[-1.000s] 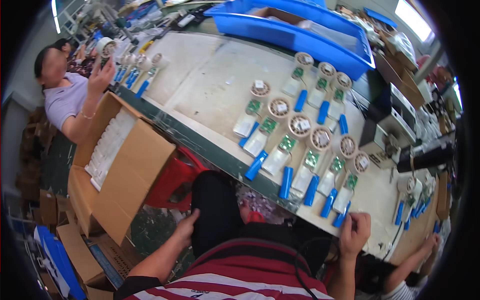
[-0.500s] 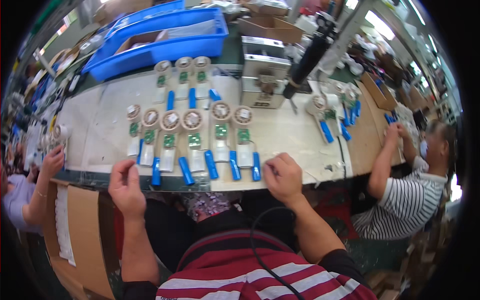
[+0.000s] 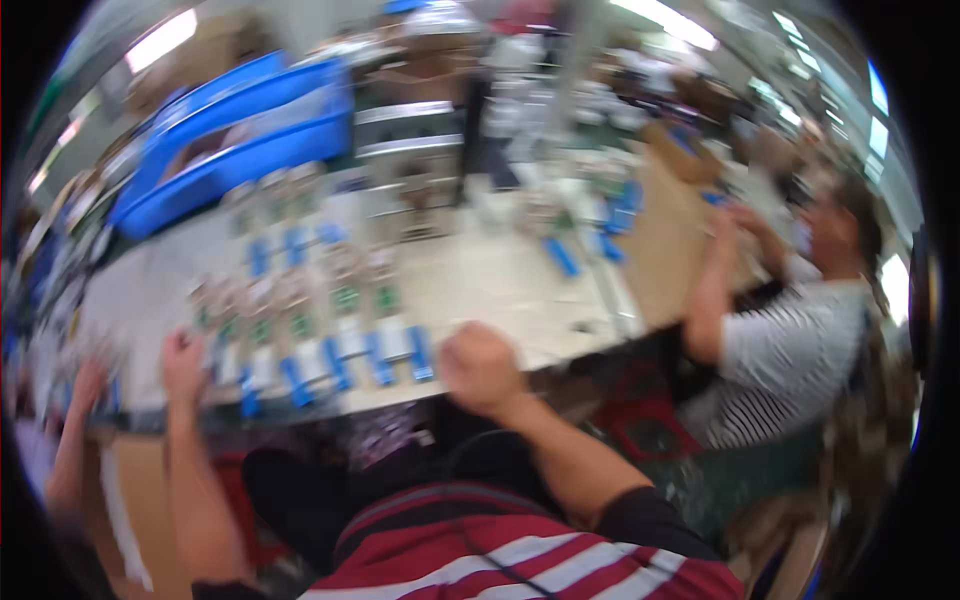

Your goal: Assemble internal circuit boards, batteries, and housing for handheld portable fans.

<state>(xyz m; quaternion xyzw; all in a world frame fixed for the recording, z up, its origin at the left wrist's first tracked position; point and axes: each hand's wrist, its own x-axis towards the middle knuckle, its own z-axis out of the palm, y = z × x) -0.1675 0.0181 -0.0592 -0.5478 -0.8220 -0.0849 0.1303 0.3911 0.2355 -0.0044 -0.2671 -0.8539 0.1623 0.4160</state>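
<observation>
Several fans [image 3: 346,299], probably light, fragile, best held by white handles [image 3: 349,337], are lying between left hand [image 3: 183,367] and right hand [image 3: 481,367], both grips too blurred to tell.

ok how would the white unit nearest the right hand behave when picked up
The white unit is probably stiff, since its body looks straight. Its green board seems exposed, so it may be fragile. The blue piece beside it might dangle or stay behind; blur hides whether a wire joins them.
</observation>
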